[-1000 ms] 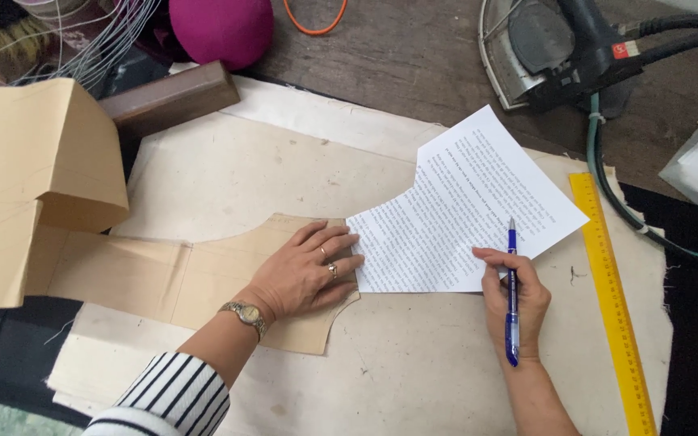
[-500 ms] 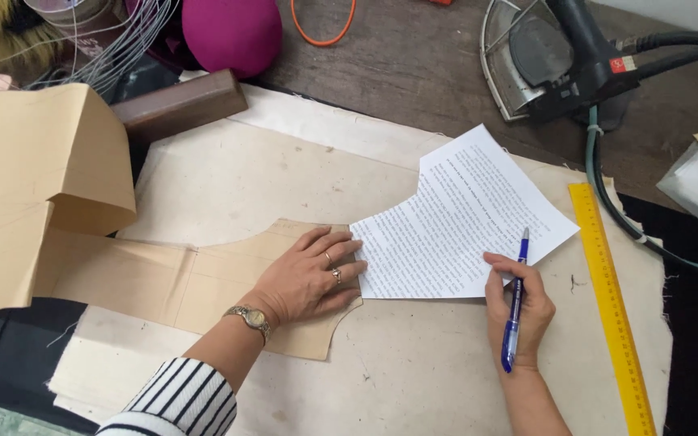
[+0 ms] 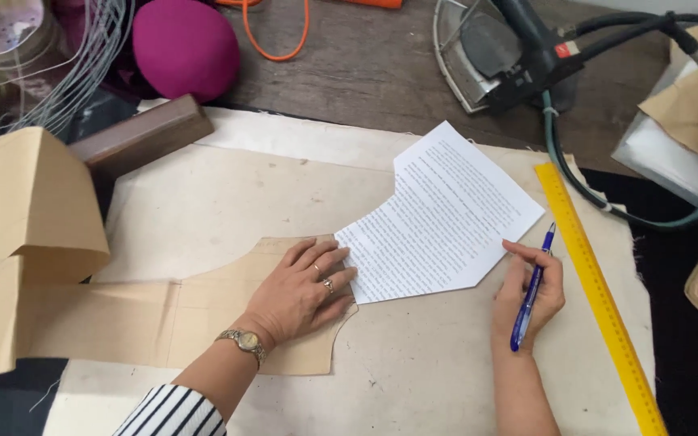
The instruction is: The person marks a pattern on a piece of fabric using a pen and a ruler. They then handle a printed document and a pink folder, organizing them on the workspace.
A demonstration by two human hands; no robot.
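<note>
Under the left hand [image 3: 300, 291], spread flat, lies the paper pattern [image 3: 203, 311]; the right hand [image 3: 531, 295] grips a blue pen [image 3: 531, 289] beside the printed sheet [image 3: 442, 218], tracing its edge.

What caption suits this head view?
Left hand flat on tan pattern, right hand holding blue pen beside printed sheet.

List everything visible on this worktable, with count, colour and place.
printed white paper sheet: 1, white, centre
tan paper pattern piece: 1, tan, under left hand
blue ballpoint pen: 1, blue, in right hand
yellow ruler: 1, yellow, right of sheet
black iron: 1, black and grey, top right
green hose: 1, green, right
magenta rounded form: 1, magenta, top left
brown wooden block: 1, brown, upper left
orange cord: 1, orange, top
left hand: flat on pattern, touching sheet edge
right hand: holding pen
</note>
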